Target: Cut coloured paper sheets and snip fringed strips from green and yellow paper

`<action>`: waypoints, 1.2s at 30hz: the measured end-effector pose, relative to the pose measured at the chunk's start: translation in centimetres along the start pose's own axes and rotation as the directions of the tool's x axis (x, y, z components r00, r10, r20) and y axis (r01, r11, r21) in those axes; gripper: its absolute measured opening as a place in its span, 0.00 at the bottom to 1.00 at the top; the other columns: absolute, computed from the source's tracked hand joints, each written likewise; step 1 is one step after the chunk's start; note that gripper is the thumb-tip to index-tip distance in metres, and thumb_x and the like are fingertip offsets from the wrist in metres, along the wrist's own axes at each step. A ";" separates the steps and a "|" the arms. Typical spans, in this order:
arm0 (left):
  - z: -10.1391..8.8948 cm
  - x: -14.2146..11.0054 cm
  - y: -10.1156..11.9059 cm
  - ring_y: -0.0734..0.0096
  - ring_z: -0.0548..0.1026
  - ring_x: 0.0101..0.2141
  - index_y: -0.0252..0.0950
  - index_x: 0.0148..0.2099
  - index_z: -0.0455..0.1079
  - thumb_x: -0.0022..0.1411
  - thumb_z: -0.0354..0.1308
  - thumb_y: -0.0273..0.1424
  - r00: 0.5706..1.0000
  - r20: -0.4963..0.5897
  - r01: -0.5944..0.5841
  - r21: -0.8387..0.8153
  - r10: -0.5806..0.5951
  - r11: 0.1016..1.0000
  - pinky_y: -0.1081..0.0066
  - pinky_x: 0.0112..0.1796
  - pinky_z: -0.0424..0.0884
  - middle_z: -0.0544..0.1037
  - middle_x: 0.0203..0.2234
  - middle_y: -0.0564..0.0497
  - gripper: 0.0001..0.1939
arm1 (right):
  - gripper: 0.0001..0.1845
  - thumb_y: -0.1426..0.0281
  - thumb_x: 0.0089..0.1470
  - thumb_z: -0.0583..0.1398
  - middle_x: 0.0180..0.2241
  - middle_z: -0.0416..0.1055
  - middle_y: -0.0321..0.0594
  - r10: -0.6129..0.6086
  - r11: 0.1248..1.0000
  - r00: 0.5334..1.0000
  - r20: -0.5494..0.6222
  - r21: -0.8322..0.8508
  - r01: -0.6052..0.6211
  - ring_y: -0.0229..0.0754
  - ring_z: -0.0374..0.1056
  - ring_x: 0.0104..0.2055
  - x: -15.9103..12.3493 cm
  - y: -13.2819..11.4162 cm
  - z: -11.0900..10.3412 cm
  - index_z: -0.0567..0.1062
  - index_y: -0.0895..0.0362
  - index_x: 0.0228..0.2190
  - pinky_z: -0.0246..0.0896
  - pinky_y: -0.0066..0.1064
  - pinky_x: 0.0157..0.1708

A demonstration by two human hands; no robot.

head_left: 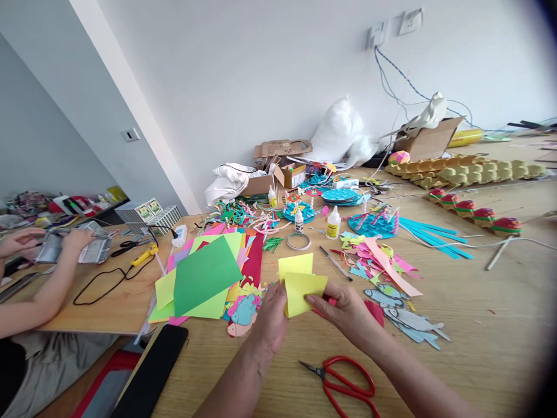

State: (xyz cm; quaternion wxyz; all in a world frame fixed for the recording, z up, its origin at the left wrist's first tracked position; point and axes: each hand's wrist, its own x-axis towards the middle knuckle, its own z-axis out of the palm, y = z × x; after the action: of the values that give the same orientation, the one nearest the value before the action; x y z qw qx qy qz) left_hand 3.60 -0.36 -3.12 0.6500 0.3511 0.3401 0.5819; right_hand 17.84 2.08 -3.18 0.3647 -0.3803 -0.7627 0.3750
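Yellow paper [304,293], folded or in two overlapping pieces, is held up above the table in front of me. My left hand [273,310] grips its left edge, fingers partly hidden behind it. On the right side, my right hand [342,305] pinches the paper between thumb and fingers. Below lie red-handled scissors [348,377], their blades pointing left. Paper fish cut-outs [244,310] lie left of my left hand, and grey-blue paper fish [409,322] lie to the right. A stack of coloured sheets with a green sheet [206,278] on top is at the left.
Glue bottles [333,223], a tape roll [298,241] and a pen [335,263] stand or lie beyond my hands. Paper scraps [374,255] and blue strips [435,235] spread to the right. At far left, another person's hands [78,238] handle a grey, box-like object [93,247]. A glue gun [145,254] trails a cord.
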 end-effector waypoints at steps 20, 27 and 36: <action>-0.2 -0.6 -0.4 0.63 0.74 0.35 0.32 0.48 0.67 0.54 0.56 0.37 0.999 0.044 -0.004 0.210 -0.005 0.978 0.68 0.35 0.68 0.76 0.33 0.45 0.20 | 0.15 0.58 0.43 0.60 0.25 0.72 0.37 0.245 0.815 0.969 -0.046 0.550 -0.180 0.39 0.66 0.28 0.8 -1.1 0.2 0.74 0.58 0.29 0.62 0.28 0.26; -0.3 -0.3 -0.3 0.71 0.71 0.29 0.35 0.39 0.67 0.53 0.57 0.37 0.991 -0.002 -0.123 0.325 0.131 0.938 0.75 0.29 0.66 0.74 0.29 0.51 0.14 | 0.16 0.59 0.34 0.66 0.20 0.74 0.37 0.399 0.598 0.917 -0.004 0.759 -0.257 0.39 0.67 0.22 0.6 -1.4 0.6 0.77 0.58 0.23 0.63 0.29 0.23; -0.1 0.0 0.6 0.72 0.69 0.27 0.35 0.36 0.69 0.51 0.58 0.34 0.951 -0.110 -0.212 0.449 0.289 0.868 0.75 0.29 0.64 0.73 0.25 0.52 0.10 | 0.16 0.59 0.33 0.66 0.21 0.74 0.37 0.387 0.627 0.922 -0.010 0.736 -0.255 0.40 0.68 0.23 0.4 -1.0 0.8 0.76 0.58 0.22 0.63 0.30 0.23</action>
State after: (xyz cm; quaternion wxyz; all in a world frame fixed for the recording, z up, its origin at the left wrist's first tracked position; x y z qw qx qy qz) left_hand 3.21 -0.35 -2.68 0.4424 0.4755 0.4671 0.6000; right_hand 16.63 1.78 -2.59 0.4740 -0.3659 -0.4391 0.6697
